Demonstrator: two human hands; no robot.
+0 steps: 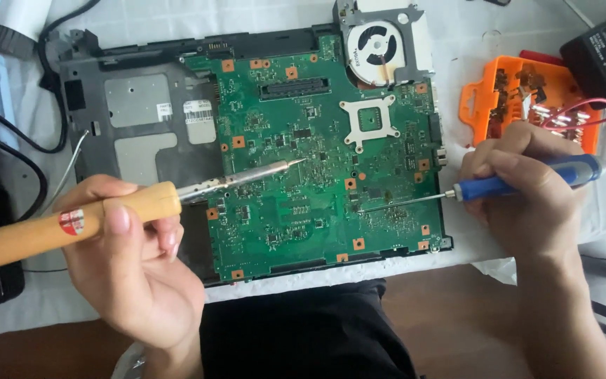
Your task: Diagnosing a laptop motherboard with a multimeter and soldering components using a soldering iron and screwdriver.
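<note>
Butt of the wooden-handled soldering iron [71, 223] cut off at the frame edge; fine board components too small to make out. Left hand [131, 260] closed around the wooden handle, metal tip forward of the grip, hovering over the green circuit board [303, 161]; contact with the board not determinable. Right hand [527, 193] pinching the blue-handled screwdriver [520, 184], fingers hiding part of the handle, thin shaft reaching from the grip onto the board. Beyond that grip: orange bit case [485, 91], partly behind the knuckles. Cooling fan [379, 42] at the board's far corner.
</note>
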